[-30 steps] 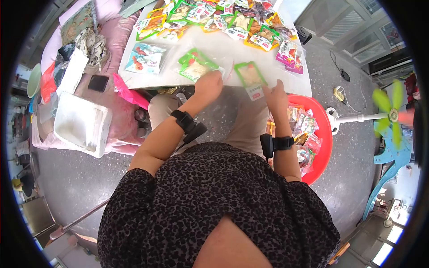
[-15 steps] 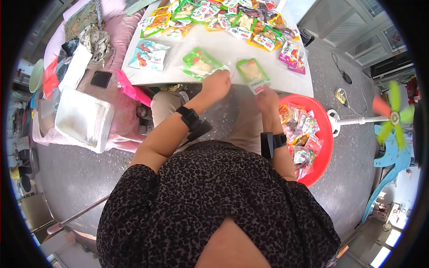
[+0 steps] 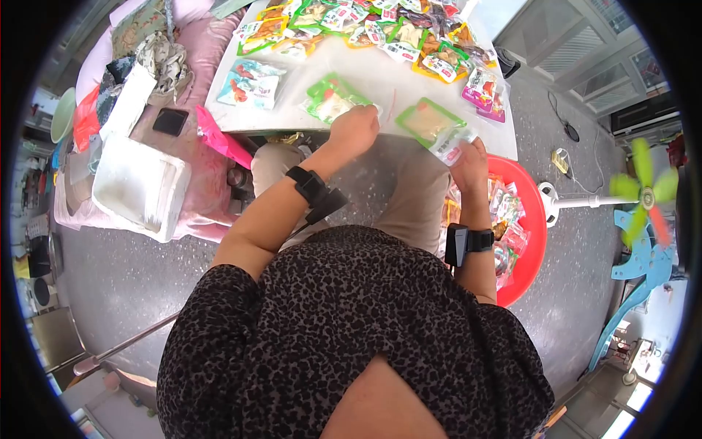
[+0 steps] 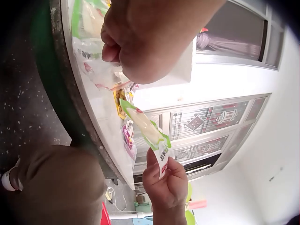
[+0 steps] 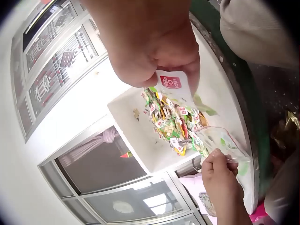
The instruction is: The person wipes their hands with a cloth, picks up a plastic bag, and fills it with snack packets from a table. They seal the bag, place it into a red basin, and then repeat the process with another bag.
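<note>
At the table's near edge, my left hand [image 3: 355,130] pinches the edge of a clear plastic bag [image 5: 220,140]. A green-edged food packet [image 3: 327,96] with pale contents lies by that hand, overlapping the clear bag. My right hand [image 3: 470,162] grips the white, red-logo end of a second green-edged packet [image 3: 431,123], which the left wrist view shows raised and tilted, its pale contents visible through the window. Thumb and fingers of the right hand [image 4: 164,180] close on that printed end. The left fingertips are partly hidden in the head view.
Several colourful food packets [image 3: 402,40] are heaped across the back of the white table [image 3: 292,121]. A blue-and-white packet [image 3: 248,84] lies left, purple ones [image 3: 484,95] right. Beside my right leg stands a red basin [image 3: 537,219] of packets. A white box [image 3: 139,189] sits on pink bedding; a fan [image 3: 647,196] spins far right.
My right hand has moved right with its packet, which is now angled across more, its printed end toward the hand. My left hand stays at the clear bag, with only a slight shift.
</note>
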`<action>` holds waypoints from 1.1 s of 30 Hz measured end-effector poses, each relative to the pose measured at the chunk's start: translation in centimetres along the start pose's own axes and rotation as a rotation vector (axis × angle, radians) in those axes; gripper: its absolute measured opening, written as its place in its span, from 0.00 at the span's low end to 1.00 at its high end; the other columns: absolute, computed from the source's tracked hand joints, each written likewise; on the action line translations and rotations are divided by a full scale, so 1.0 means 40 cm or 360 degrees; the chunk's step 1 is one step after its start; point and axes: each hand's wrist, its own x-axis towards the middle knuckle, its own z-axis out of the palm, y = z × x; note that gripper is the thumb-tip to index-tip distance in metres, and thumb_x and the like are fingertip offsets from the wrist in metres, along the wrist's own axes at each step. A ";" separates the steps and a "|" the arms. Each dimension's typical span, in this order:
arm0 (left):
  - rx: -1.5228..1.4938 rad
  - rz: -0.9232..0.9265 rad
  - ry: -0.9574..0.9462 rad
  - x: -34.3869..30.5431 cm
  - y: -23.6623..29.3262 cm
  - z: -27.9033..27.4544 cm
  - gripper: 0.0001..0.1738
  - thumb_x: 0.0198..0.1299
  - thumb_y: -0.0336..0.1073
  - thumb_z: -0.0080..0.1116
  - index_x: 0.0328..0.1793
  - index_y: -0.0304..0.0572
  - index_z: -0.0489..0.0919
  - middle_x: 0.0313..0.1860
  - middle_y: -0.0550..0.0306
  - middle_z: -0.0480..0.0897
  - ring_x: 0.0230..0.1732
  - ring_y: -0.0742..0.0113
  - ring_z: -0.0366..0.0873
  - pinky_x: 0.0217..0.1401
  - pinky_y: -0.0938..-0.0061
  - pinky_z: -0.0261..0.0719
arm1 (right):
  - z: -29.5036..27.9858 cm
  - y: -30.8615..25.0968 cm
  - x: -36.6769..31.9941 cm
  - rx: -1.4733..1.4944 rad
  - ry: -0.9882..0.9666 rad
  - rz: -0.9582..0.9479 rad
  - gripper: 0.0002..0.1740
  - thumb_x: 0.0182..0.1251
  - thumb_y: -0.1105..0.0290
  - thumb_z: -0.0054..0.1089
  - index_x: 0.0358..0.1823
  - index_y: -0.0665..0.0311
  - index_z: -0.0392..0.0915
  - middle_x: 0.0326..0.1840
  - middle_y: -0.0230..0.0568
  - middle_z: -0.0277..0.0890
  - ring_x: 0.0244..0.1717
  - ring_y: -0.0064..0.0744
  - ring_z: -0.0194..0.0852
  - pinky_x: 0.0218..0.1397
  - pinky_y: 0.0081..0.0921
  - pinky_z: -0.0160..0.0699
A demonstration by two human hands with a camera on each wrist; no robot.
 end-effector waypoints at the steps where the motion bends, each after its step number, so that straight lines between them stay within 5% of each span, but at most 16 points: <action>1: -0.0002 -0.0010 -0.0016 0.000 0.003 -0.004 0.07 0.48 0.34 0.43 0.27 0.38 0.69 0.26 0.47 0.72 0.29 0.50 0.71 0.30 0.60 0.69 | 0.006 -0.003 -0.003 0.0024 -0.0059 0.0044 0.13 0.54 0.81 0.35 0.43 0.72 0.63 0.42 0.48 0.68 0.44 0.39 0.69 0.48 0.34 0.70; 16: 0.0170 0.0070 -0.0126 -0.009 0.050 -0.021 0.08 0.49 0.35 0.41 0.30 0.40 0.69 0.28 0.46 0.73 0.29 0.48 0.72 0.30 0.59 0.70 | 0.089 0.169 0.090 0.0275 -0.0360 0.0479 0.16 0.54 0.80 0.39 0.46 0.70 0.62 0.45 0.46 0.66 0.45 0.40 0.68 0.50 0.40 0.68; 21: 0.0137 0.0066 -0.0120 -0.014 0.074 -0.033 0.08 0.49 0.35 0.41 0.28 0.39 0.69 0.27 0.47 0.73 0.29 0.49 0.73 0.30 0.60 0.70 | 0.158 0.218 0.096 0.0267 -0.0136 0.0420 0.13 0.54 0.81 0.39 0.43 0.72 0.63 0.38 0.46 0.69 0.38 0.34 0.70 0.40 0.29 0.71; 26: 0.0122 0.0072 -0.0052 -0.018 0.054 -0.021 0.07 0.48 0.34 0.41 0.28 0.40 0.69 0.26 0.48 0.73 0.29 0.50 0.72 0.30 0.60 0.70 | 0.119 0.247 0.146 -0.1481 -0.0663 -0.0023 0.12 0.55 0.79 0.37 0.40 0.74 0.64 0.35 0.47 0.70 0.34 0.34 0.71 0.31 0.28 0.73; 31: 0.0077 0.0067 0.0039 -0.019 0.049 -0.022 0.07 0.47 0.33 0.42 0.29 0.40 0.70 0.26 0.48 0.73 0.27 0.49 0.72 0.29 0.60 0.70 | 0.170 0.208 0.170 -0.1727 -0.0802 0.0255 0.12 0.55 0.78 0.35 0.39 0.74 0.64 0.34 0.48 0.69 0.32 0.35 0.72 0.27 0.28 0.73; 33: 0.0042 0.0073 0.0113 -0.020 0.050 -0.024 0.07 0.47 0.33 0.42 0.29 0.41 0.70 0.26 0.48 0.73 0.26 0.49 0.72 0.28 0.60 0.70 | 0.175 0.216 0.173 -0.1647 -0.0728 0.0123 0.11 0.55 0.78 0.36 0.38 0.74 0.65 0.32 0.46 0.69 0.31 0.35 0.71 0.28 0.28 0.72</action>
